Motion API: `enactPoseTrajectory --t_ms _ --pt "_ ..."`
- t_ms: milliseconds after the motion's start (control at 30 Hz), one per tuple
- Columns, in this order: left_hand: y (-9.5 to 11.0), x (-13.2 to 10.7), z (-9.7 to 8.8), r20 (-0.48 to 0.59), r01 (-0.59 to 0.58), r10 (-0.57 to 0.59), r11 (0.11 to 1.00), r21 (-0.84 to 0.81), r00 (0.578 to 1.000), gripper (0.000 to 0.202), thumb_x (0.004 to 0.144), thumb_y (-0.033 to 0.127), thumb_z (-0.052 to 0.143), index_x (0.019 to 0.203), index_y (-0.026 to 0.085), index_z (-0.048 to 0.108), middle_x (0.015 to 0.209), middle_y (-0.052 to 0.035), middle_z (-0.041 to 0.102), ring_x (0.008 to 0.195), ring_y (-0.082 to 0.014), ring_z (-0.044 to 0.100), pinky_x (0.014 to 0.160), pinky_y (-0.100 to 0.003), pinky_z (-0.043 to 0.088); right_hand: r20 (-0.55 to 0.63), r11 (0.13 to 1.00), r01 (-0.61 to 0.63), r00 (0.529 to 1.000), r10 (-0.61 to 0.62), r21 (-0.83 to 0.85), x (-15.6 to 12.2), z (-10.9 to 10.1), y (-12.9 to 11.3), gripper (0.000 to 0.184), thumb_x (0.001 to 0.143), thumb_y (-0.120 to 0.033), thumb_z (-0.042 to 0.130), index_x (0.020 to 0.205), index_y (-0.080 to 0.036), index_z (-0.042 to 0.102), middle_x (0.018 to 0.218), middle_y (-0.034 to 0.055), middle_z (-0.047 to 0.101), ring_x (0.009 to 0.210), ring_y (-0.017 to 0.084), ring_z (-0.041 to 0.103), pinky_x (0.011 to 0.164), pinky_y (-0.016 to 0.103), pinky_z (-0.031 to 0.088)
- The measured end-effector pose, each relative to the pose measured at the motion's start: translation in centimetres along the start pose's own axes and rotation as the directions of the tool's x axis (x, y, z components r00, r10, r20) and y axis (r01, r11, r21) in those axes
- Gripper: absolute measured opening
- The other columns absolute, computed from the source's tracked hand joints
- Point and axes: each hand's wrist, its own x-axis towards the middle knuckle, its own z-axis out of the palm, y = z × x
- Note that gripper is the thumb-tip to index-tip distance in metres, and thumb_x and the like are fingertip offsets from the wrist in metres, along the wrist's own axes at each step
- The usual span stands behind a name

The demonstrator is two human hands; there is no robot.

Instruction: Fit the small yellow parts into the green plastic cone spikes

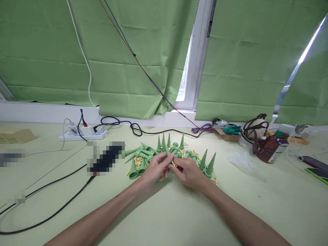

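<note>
My left hand (154, 169) is closed around a green plastic cone spike (167, 150), whose pointed tip sticks up past the fingers. My right hand (189, 171) meets it and pinches a small yellow plastic piece (174, 163) against the spike. Fingers cover most of both parts, so I cannot tell whether they are joined. Behind and around the hands lies a pile of similar green cones (146, 151), some upright, some on their sides. Loose yellow pieces (138, 161) are scattered among them. Two cones (210, 166) stand just right of my right hand.
A white power strip (98, 134) and black cables lie at the back left, near a blurred dark object (109, 159). At the right are a cardboard box (227, 135), a brown bottle (273, 147), a clear plastic bag (244, 163) and a phone (317, 173). Green curtains hang behind.
</note>
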Motion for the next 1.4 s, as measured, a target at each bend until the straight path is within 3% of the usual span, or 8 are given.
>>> enactPoseTrajectory --t_ms 233,633,900,1133,1400 --pt "-0.16 0.01 0.06 -0.007 0.012 -0.012 1.000 0.012 1.000 0.042 0.087 0.054 0.061 0.071 0.018 0.047 0.058 0.0051 0.041 0.046 -0.0060 0.041 0.040 -0.018 0.026 0.011 0.999 0.033 0.999 -0.033 -0.025 -0.01 0.03 0.09 0.029 0.098 -0.029 0.044 0.070 -0.020 0.046 0.054 -0.0048 0.044 0.049 0.010 0.037 0.051 0.023 0.026" --pt "-0.43 0.17 0.07 -0.015 0.004 -0.004 1.000 0.009 1.000 0.042 0.086 0.052 0.063 0.069 0.018 0.045 0.054 0.0057 0.038 0.045 -0.0059 0.037 0.041 -0.019 0.022 -0.012 0.995 0.051 0.999 -0.052 -0.092 -0.01 0.16 -0.13 0.035 0.097 -0.027 0.044 0.062 -0.020 0.040 0.050 -0.0046 0.043 0.046 0.009 0.034 0.049 0.024 0.023" --pt "-0.53 0.03 0.23 -0.019 0.014 -0.015 0.999 -0.044 1.000 0.040 0.084 0.054 0.065 0.073 0.018 0.051 0.055 0.0059 0.040 0.044 -0.0055 0.037 0.040 -0.018 0.023 -0.008 0.992 0.063 0.998 -0.064 -0.112 0.02 0.16 -0.19 0.035 0.097 -0.027 0.045 0.062 -0.020 0.043 0.051 -0.0041 0.046 0.045 0.009 0.036 0.049 0.024 0.024" --pt "-0.67 0.19 0.29 -0.059 0.052 -0.057 0.996 -0.074 0.997 0.047 0.088 0.063 0.053 0.090 0.017 0.063 0.049 0.0054 0.044 0.040 -0.0072 0.041 0.039 -0.017 0.029 0.004 0.994 0.002 1.000 -0.001 -0.113 -0.09 0.38 -0.21 0.043 0.098 -0.036 0.047 0.059 -0.021 0.036 0.048 -0.0044 0.041 0.045 0.010 0.030 0.050 0.025 0.024" --pt "-0.73 0.11 0.18 -0.042 0.076 -0.078 0.997 -0.034 0.996 0.049 0.089 0.064 0.051 0.092 0.017 0.064 0.053 0.0042 0.047 0.041 -0.0060 0.041 0.039 -0.017 0.029 0.008 0.998 -0.017 1.000 0.018 -0.056 -0.28 0.59 -0.32 0.042 0.095 -0.033 0.053 0.061 -0.021 0.031 0.049 -0.0068 0.034 0.046 0.009 0.027 0.051 0.025 0.022"
